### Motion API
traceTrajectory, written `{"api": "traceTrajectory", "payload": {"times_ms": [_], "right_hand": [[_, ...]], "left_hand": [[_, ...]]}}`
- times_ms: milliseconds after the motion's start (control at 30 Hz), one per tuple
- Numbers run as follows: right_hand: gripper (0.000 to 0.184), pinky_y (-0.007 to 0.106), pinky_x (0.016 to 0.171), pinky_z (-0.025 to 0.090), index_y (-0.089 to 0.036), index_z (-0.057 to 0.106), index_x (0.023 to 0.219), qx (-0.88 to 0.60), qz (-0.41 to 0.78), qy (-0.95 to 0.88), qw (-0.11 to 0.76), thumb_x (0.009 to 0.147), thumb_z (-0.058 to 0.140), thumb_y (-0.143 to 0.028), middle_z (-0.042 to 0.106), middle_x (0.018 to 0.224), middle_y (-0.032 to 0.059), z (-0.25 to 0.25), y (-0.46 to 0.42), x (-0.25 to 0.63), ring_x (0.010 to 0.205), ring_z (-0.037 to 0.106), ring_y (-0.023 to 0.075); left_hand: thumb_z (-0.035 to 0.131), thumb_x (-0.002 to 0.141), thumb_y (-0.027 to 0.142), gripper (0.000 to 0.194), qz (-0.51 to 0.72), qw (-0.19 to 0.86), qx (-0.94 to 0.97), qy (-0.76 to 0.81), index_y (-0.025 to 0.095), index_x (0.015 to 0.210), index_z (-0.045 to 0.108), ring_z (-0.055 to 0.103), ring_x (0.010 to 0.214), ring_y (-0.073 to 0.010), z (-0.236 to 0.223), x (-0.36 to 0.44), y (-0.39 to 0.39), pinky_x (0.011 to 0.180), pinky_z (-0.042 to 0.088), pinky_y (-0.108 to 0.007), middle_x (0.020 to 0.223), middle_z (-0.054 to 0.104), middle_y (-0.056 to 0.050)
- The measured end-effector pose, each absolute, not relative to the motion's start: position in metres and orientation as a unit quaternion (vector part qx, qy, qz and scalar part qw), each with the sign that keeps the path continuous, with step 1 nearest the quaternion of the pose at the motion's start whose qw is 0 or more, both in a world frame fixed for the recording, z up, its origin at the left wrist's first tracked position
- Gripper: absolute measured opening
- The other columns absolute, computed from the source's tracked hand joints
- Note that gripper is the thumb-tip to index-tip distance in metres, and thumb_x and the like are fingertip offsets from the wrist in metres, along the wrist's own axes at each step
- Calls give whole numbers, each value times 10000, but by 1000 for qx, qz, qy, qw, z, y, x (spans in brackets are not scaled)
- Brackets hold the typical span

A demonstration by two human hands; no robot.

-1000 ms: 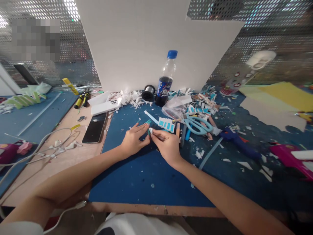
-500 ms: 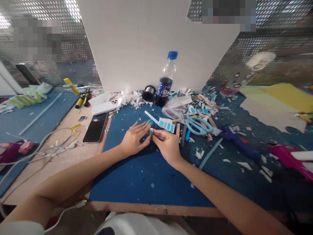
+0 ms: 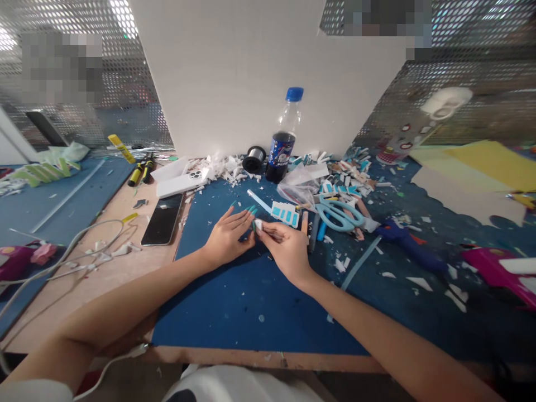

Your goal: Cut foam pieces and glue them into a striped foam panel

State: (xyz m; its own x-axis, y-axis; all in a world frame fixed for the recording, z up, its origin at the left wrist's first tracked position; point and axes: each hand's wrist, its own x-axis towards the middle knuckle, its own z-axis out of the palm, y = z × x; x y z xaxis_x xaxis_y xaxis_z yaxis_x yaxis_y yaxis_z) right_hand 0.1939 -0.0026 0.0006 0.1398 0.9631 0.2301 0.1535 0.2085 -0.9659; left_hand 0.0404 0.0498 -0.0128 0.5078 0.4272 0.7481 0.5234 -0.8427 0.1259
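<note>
A white cable end [image 3: 139, 350] lies at the near edge of the surface [image 3: 218, 355]. Over the blue mat [image 3: 234, 312], the right hand [image 3: 288, 248] pinches a small white piece [image 3: 258, 225] between thumb and fingers; its fingers partly cover it. The left hand [image 3: 228, 239] is open, fingers spread, its thumb close beside the piece. A phone [image 3: 163, 220] lies to the left. Just beyond the fingertips are a pale strip [image 3: 258, 200] and a blue-and-white cutout [image 3: 285, 214], with light-blue scissors [image 3: 340, 214] and a clear bag [image 3: 298, 187] to the right. Farther back, scraps [image 3: 226, 168], a wire spool [image 3: 254, 159] and an upright bottle [image 3: 283, 139] stand before a white board [image 3: 234, 72]. Compared with half a second ago, the left thumb has drawn back slightly, showing more of the white piece.
</note>
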Motion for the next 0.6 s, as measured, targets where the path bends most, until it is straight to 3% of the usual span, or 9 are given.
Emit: {"api": "traceTrajectory", "payload": {"times_ms": [167, 267, 367, 600], "right_hand": [[232, 369, 735, 602, -167, 716, 910, -513, 377, -539, 552, 754, 659, -329, 743, 852, 81, 5, -2, 196, 758, 713, 233], [229, 366, 735, 597, -172, 717, 905, -519, 365, -549, 544, 747, 661, -329, 742, 835, 79, 5, -3, 195, 760, 711, 234], [152, 355, 719, 590, -190, 720, 844, -528, 341, -570, 529, 739, 659, -280, 739, 792, 64, 5, -6, 193, 733, 706, 230], [145, 353, 723, 581, -192, 715, 850, -529, 319, -597, 512, 754, 628, -257, 738, 810, 66, 0, -9, 187, 745, 705, 235]], "left_hand": [[438, 850, 182, 237, -401, 41, -859, -314, 142, 1037, 577, 666, 891, -202, -1, 35, 48, 844, 530, -419, 959, 699, -106], [455, 861, 248, 137, -383, 55, -863, -326, 149, 869, 549, 604, 779, -215, 5, 34, 45, 702, 505, -376, 817, 652, -108], [419, 898, 306, 223, -353, 72, -871, -335, 178, 730, 489, 521, 676, -214, 7, 36, 43, 603, 427, -346, 693, 575, -88], [283, 945, 200, 286, -313, 59, -884, -342, 194, 699, 428, 450, 625, -180, 6, 43, 42, 573, 368, -289, 660, 544, -48]]}}
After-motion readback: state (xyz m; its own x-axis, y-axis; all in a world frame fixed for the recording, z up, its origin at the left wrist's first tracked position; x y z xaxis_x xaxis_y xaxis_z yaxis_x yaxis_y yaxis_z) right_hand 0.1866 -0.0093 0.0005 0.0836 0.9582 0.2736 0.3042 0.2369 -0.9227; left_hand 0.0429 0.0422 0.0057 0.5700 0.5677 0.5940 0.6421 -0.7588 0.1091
